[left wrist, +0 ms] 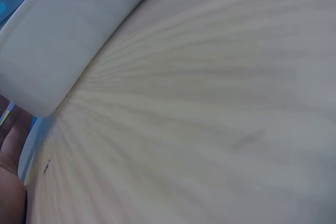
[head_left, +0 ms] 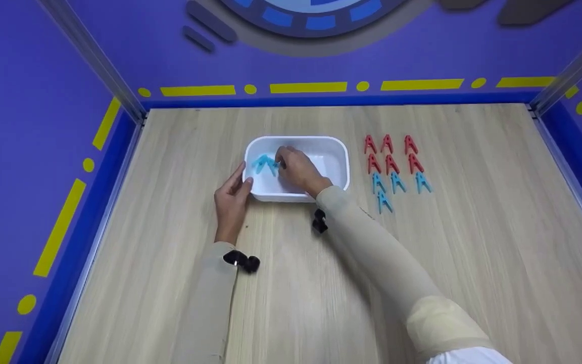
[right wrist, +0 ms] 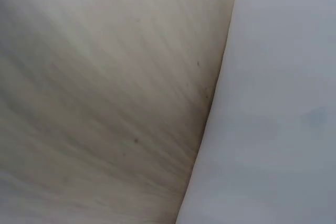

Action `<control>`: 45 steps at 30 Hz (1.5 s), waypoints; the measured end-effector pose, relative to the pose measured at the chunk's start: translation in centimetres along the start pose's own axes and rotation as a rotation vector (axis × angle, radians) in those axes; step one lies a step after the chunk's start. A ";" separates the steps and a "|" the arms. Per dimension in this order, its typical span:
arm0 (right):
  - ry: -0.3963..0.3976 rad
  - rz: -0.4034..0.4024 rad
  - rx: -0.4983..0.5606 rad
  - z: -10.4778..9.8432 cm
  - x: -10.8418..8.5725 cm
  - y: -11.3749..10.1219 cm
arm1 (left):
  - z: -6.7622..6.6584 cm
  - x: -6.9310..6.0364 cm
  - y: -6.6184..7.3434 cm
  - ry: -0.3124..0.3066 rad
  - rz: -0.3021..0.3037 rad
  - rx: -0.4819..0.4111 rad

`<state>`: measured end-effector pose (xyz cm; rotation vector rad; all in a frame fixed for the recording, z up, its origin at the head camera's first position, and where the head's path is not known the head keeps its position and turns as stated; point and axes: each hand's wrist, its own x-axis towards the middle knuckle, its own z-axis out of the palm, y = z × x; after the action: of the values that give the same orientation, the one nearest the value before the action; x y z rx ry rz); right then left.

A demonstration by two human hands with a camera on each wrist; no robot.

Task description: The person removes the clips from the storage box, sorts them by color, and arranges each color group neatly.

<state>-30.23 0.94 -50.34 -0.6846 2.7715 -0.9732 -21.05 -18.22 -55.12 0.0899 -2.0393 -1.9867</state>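
Note:
A white plastic box (head_left: 298, 198) stands on the table. My left hand (head_left: 231, 205) holds its left side, with the thumb at the front left rim and the fingers along the outer wall. Inside at the left lie a few light blue clothespins (head_left: 264, 163), partly overlapping. My right hand (head_left: 298, 169) reaches into the box with bent fingers and pinches at the right edge of these clothespins; its fingertips are partly hidden. In the left wrist view the box's outer wall (left wrist: 63, 40) shows beside some fingers (left wrist: 16, 135). The right wrist view shows only the box wall (right wrist: 273, 103) and the tabletop.
To the right of the box, red clothespins (head_left: 391, 164) lie in two rows. Below them are several blue clothespins (head_left: 396, 183), one alone in the lowest row (head_left: 384, 202). Blue panels (head_left: 321, 65) enclose the wooden table (head_left: 291, 283) at the back and sides.

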 end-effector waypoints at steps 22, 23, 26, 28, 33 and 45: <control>-0.057 0.070 -0.022 -0.6 -0.6 -0.1 | 0.3 0.0 0.0 -0.001 0.003 -0.022; -0.052 0.067 -0.017 -0.6 -0.7 -0.2 | 0.4 0.0 -0.1 -0.001 0.002 -0.023; -0.019 0.036 0.013 -0.8 -1.0 -0.1 | 0.4 -0.1 -0.1 -0.002 -0.003 -0.018; 0.007 0.011 0.034 -0.9 -1.3 -0.1 | 0.4 -0.1 -0.1 -0.002 -0.008 -0.010; 0.074 -0.039 0.077 -1.2 -2.2 0.0 | 0.2 -0.2 0.0 0.004 -0.013 0.011; 0.250 -0.017 0.172 -3.0 -6.2 -0.6 | 0.0 0.0 0.0 0.004 0.004 0.014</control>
<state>-25.28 5.03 -47.83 -0.5990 2.8452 -1.3680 -21.06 -18.19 -55.13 0.0923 -2.0494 -1.9681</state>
